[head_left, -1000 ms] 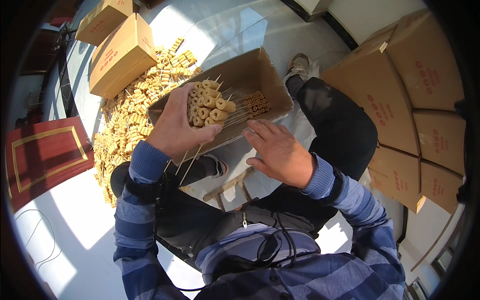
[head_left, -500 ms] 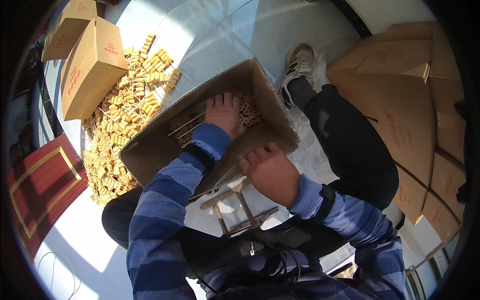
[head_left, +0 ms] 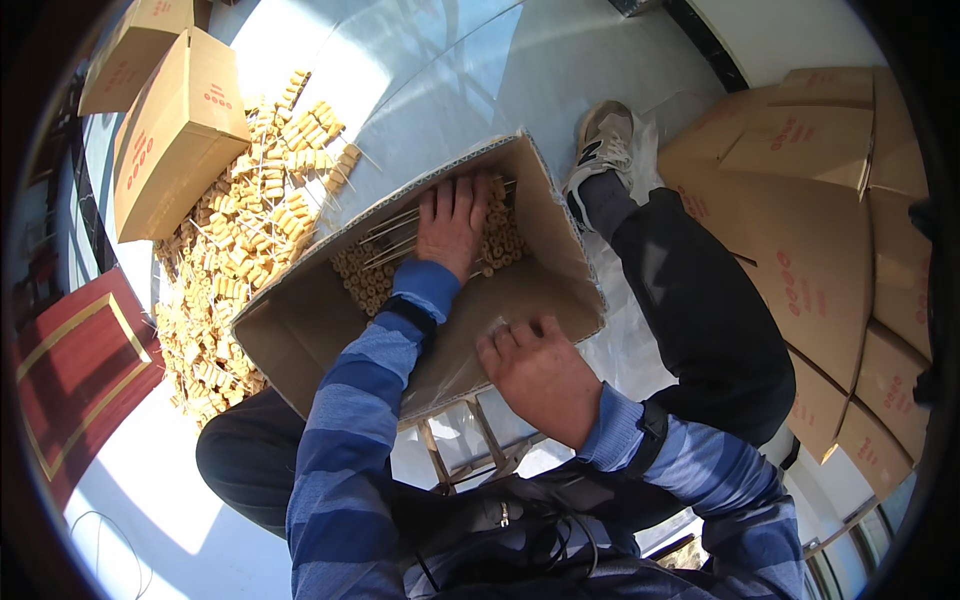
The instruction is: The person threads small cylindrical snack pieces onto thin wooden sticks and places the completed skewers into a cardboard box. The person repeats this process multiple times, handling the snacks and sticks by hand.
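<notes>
Inside one open brown cardboard box (head_left: 290,345), the left hand (head_left: 452,225) is lying palm-down, fingers nearly straight, over tan tubular pieces on thin pale sticks (head_left: 505,240). The right hand (head_left: 540,375) is resting half-curled at the near wall. With palms hidden, I cannot tell whether either is gripping anything. Pressing too firmly would be risking cracked pieces. Two brown cartons (head_left: 185,140) are standing beside an uncountable yellow-tan pile (head_left: 235,280).

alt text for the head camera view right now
A person's left hand reaches into an open cardboard box, over tan tube-shaped pieces and thin sticks, while the right hand is by the box's near edge. More skewered pieces lie heaped on the floor at left; cartons stand stacked at right.
</notes>
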Available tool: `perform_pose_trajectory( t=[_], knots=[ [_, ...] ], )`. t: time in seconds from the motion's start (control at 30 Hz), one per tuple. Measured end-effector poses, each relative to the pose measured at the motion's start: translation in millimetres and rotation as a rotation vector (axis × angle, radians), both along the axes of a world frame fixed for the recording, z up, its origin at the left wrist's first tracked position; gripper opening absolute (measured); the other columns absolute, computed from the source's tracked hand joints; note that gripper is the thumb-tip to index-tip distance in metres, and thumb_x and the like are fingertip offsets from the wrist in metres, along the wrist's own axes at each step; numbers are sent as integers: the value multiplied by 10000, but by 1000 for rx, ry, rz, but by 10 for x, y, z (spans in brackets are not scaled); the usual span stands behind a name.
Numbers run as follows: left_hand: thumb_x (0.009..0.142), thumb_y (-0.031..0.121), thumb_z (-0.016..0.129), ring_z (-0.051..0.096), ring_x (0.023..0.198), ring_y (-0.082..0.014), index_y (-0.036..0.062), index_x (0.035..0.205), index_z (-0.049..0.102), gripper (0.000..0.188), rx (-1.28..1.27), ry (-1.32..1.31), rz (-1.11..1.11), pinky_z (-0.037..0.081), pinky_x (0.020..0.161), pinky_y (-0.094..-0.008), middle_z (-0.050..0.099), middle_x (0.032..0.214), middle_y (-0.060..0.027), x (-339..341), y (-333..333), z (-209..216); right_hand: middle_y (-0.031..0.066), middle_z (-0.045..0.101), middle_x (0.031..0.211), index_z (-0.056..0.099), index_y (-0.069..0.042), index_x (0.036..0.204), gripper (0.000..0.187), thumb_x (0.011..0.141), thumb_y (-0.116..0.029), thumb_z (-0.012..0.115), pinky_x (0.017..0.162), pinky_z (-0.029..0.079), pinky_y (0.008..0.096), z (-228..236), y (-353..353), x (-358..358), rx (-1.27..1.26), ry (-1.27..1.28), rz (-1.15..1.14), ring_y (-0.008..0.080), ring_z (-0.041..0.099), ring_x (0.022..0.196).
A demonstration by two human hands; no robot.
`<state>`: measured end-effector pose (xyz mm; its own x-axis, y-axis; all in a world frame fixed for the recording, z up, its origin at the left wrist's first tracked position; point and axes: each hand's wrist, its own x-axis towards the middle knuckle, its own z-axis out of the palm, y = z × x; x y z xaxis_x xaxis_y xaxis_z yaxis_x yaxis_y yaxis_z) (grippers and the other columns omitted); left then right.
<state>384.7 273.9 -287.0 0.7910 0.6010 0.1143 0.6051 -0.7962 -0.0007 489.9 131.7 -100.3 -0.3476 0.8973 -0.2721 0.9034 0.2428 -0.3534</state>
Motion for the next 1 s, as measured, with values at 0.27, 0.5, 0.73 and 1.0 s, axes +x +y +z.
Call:
perform_pose_trajectory(
  t=[0.27, 0.5, 0.73, 1.0],
  knots=[
    [749, 225, 690, 437, 1240, -364, 52, 1474, 370, 811, 36, -65, 16, 346, 1072, -539, 445, 1345, -166, 6, 9, -194, 121, 697, 953, 662, 25, 1126, 348, 846, -162, 577, 860, 448, 407, -15, -33, -42, -3, -33, 20, 248, 629, 967],
    [820, 167, 612, 434, 1269, -348, 43, 1492, 325, 741, -48, -65, 52, 345, 1071, -530, 430, 1395, -161, 37, 18, -400, 128, 694, 995, 660, 26, 1141, 357, 847, -157, 573, 873, 451, 411, -34, -47, -58, -5, -57, 29, 253, 623, 989],
    [857, 153, 567, 424, 1299, -318, 54, 1507, 300, 710, -72, 27, 109, 347, 1062, -494, 434, 1412, -137, 57, 17, -388, 136, 684, 1010, 661, 29, 1109, 340, 835, -155, 582, 878, 451, 408, -13, -26, -60, -29, -15, 9, 252, 616, 1000],
    [899, 149, 484, 410, 1321, -320, 60, 1488, 330, 615, -154, 76, 153, 349, 1053, -497, 427, 1429, -144, 108, 45, -326, 150, 685, 1082, 650, 20, 1149, 351, 846, -147, 593, 902, 462, 398, 45, 8, -56, -109, -31, 6, 248, 627, 1039]
  ],
)
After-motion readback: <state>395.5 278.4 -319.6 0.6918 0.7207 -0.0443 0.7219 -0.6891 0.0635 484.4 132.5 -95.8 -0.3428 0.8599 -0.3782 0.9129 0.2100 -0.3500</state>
